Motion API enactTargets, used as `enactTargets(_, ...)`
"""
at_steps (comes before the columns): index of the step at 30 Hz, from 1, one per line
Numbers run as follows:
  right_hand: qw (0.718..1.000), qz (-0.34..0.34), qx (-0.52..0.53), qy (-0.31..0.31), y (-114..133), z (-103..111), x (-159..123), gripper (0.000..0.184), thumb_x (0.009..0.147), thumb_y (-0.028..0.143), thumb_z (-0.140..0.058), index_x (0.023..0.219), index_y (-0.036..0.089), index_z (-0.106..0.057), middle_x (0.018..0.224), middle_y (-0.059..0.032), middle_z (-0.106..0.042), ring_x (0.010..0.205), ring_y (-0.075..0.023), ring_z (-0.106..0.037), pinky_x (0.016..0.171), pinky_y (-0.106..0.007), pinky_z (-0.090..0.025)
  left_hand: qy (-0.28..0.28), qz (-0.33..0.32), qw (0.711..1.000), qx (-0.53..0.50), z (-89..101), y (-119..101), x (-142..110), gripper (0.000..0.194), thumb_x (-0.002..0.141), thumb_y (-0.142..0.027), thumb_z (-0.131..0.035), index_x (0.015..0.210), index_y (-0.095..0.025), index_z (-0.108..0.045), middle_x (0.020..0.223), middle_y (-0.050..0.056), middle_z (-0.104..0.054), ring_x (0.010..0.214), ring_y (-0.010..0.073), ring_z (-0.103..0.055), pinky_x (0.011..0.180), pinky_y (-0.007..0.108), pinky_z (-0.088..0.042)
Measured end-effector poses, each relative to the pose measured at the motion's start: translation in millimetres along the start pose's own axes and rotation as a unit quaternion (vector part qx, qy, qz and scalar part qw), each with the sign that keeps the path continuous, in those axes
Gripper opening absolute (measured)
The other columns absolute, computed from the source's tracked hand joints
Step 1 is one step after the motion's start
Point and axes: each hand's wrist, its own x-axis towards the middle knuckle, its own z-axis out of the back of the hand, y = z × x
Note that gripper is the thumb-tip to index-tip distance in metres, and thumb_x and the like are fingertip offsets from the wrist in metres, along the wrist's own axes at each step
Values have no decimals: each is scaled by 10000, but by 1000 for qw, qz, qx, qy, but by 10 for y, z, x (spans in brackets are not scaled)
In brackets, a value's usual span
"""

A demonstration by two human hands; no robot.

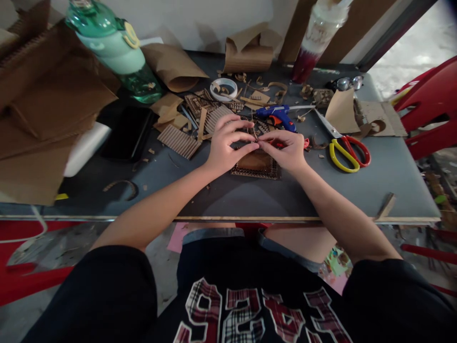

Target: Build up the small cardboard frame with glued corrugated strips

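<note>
My left hand (226,145) and my right hand (287,150) meet over a small brown cardboard model (255,164) on the grey table (250,195). Both hands have their fingers pinched together on a thin cardboard piece (255,136) at the top of the model. The fingertips of the two hands touch each other there. The model has a square base with a patterned edge, and my palms hide most of it.
A blue glue gun (276,114) lies just behind my hands, yellow-and-red scissors (344,150) to the right. Corrugated strips (178,140), a tape roll (223,89), scraps, a black phone (124,133), a green bottle (114,45), glasses (348,83) and cardboard sheets (50,100) surround them. Red chairs (428,109) stand right.
</note>
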Motion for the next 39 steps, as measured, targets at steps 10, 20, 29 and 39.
enactTargets(10,999,33,-23,31,57,2,-18,180,878,368,-707,922,228,-811,857,-16,-803,646,-127,-660,548,-257,-461,-25,-1,997,75,-6,-12,-20,339,940,-525,-619,825,-234,-748,1224,85,-666,1294,327,-504,1071,521,-463)
enactTargets(20,997,47,3,59,25,7,-7,168,886,333,-688,871,186,-768,716,-1,-734,580,-90,-582,522,-217,-418,20,-39,992,115,-4,-24,-37,261,940,-444,-612,836,-214,-677,1234,123,-618,1309,359,-478,1051,542,-446)
enactTargets(29,994,57,27,85,12,6,-4,266,942,443,-640,884,194,-712,752,3,-704,645,-96,-602,570,-221,-453,3,-52,994,95,22,-38,-15,318,969,-468,-555,806,-214,-651,1146,123,-628,1243,331,-518,1024,524,-452)
enactTargets(39,981,-34,173,82,35,-17,-11,300,882,495,-724,827,202,-685,725,3,-690,628,-84,-608,569,-210,-485,-5,-61,990,125,30,72,-52,199,928,-459,-647,931,-266,-694,1210,80,-645,1313,347,-501,1122,594,-365)
